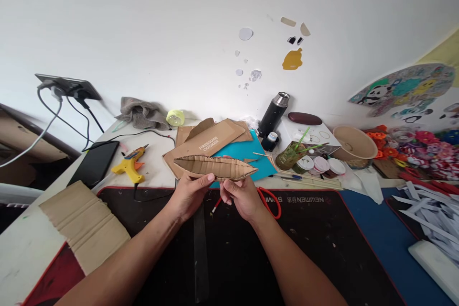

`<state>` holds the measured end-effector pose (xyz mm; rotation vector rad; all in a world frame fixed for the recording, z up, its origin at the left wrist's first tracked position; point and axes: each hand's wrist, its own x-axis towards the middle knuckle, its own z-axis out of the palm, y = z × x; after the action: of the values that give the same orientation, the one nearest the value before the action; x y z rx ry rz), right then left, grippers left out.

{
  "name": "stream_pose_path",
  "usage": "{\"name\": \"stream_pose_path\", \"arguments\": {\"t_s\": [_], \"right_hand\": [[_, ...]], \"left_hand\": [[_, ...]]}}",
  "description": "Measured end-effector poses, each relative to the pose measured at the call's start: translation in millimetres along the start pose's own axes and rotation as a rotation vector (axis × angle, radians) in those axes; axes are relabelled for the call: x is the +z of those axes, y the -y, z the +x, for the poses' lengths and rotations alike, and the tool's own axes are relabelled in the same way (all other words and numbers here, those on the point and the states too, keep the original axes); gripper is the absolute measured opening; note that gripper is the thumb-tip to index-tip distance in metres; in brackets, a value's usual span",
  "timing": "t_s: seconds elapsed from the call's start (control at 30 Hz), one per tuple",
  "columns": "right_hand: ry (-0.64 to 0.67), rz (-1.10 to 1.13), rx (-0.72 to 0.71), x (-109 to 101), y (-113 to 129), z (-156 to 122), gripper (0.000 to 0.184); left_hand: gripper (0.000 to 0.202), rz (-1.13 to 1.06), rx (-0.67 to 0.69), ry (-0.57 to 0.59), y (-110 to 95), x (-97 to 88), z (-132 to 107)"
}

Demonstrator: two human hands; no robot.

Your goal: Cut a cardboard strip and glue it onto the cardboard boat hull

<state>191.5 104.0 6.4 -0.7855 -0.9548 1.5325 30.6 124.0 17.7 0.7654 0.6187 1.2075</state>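
Note:
A small boat-shaped cardboard piece (215,166), pointed at both ends and hollow inside, is held up above the black desk mat. My left hand (188,196) grips its near side left of the middle, thumb on the rim. My right hand (244,196) has closed on the same side, right of the middle, with fingers curled under it. Behind the piece lie flat brown cardboard sheets (211,142), one printed "PRESSURE COOKER", and a blue sheet (260,150). Beneath the hands, a red cord (274,210) rests on the mat.
A yellow glue gun (131,166) with a black cable lies at left, near a corrugated cardboard piece (86,224). At right stand a black thermos (273,114), a jar of greenish liquid (287,157) and small paint pots (321,165). White paper strips (430,213) pile up far right.

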Motion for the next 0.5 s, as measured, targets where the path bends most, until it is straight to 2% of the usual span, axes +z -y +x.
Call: {"name": "stream_pose_path", "arguments": {"t_s": [0.33, 0.5], "right_hand": [[-0.069, -0.067, -0.005, 1.2, -4.8, -0.3, 0.047], [-0.060, -0.085, -0.013, 1.7, -2.8, 0.2, 0.048]], "left_hand": [[0.048, -0.027, -0.039, 0.052, -1.0, -1.7, -1.8], [0.041, 0.001, -0.060, 0.080, -2.4, -2.6, -0.1]]}}
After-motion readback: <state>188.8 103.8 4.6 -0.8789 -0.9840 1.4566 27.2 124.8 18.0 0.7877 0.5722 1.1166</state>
